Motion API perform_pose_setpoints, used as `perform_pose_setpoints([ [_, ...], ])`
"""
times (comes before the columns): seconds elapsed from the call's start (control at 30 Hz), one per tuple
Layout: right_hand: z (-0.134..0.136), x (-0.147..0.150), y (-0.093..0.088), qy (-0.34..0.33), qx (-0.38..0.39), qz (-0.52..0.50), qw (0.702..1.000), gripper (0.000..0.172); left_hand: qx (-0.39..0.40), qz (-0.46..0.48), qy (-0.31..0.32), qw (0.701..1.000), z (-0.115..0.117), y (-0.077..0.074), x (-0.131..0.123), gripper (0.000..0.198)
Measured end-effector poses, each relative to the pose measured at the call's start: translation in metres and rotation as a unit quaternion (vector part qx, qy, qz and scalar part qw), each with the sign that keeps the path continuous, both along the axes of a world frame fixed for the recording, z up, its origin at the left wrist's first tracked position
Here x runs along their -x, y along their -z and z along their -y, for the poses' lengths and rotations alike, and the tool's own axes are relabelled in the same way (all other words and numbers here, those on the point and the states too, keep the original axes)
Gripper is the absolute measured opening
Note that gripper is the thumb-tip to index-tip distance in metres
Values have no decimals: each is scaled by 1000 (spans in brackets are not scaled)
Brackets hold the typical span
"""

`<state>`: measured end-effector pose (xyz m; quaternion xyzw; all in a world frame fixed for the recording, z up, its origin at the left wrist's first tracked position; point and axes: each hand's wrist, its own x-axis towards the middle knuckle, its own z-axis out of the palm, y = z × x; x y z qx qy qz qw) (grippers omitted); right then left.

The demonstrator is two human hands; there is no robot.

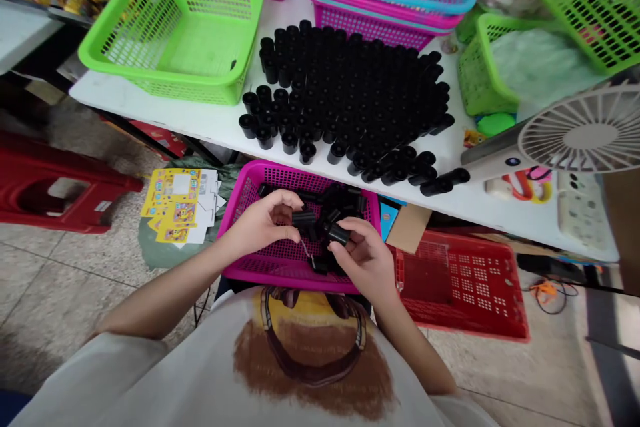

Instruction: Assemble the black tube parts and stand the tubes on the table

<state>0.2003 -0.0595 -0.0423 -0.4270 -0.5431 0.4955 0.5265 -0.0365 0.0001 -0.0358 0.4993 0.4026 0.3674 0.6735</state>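
A white table (200,123) carries a dense crowd of upright black plastic tubes (350,100) beside a bright green mesh basket (170,33), while a magenta plastic mesh basket (295,177) sits below the table's edge, heaped with more tubes. Over that heap, the right hand (363,260) has its grip clamped on a short black tube (339,233). The left hand (260,223) curves beside another black tube (304,218), though whether its grip is closed cannot be told.
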Motion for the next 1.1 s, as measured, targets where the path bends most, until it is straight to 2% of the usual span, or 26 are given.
perform_pose_setpoints([
  [0.07, -1, 0, -1, 2, 1, 21, 1000, 28, -1, -29, 6, 1000, -1, -2, 3, 57],
  [0.17, -1, -1, -2, -6, 18, 47, 999, 26, 10, -58, 27, 998, 0, -8, 4, 56],
  [0.27, 0, -1, -2, -3, 38, 39, 999, 27, 16, -60, 53, 997, 4, -13, 1, 53],
  [0.43, 0, -2, 0, 4, 50, 38, 998, 29, 29, -48, 64, 996, 7, -11, -3, 50],
  [0.53, 0, -5, 1, -11, 57, 24, 998, 30, 48, -43, 77, 995, 7, -13, -2, 46],
  [0.63, 0, -8, 2, -54, 71, 29, 996, 34, 64, -39, 103, 992, 9, -16, -1, 41],
  [0.7, 0, -9, 3, -87, 48, 83, 992, 41, 63, -35, 120, 990, 13, -15, -3, 39],
  [0.8, -1, -6, 3, -110, -35, 197, 974, 55, 57, -39, 130, 989, 20, -9, -8, 40],
  [0.87, -4, -4, 2, -100, -88, 245, 960, 57, 38, -57, 129, 989, 21, -4, -11, 42],
  [0.93, -10, -4, -2, -71, -138, 283, 947, 53, -20, -113, 121, 986, 19, -3, -11, 56],
  [1.0, -21, -7, -8, -19, -187, 340, 922, 49, -116, -247, 94, 957, 13, -8, -4, 77],
  [1.03, -28, -9, -12, 12, -207, 375, 903, 47, -165, -334, 74, 925, 9, -12, 1, 81],
  [1.07, -37, -10, -17, 44, -222, 412, 883, 45, -207, -421, 58, 881, 6, -16, 8, 76],
  [1.1, -46, -12, -22, 74, -231, 445, 862, 43, -241, -493, 48, 835, 3, -20, 15, 60],
])
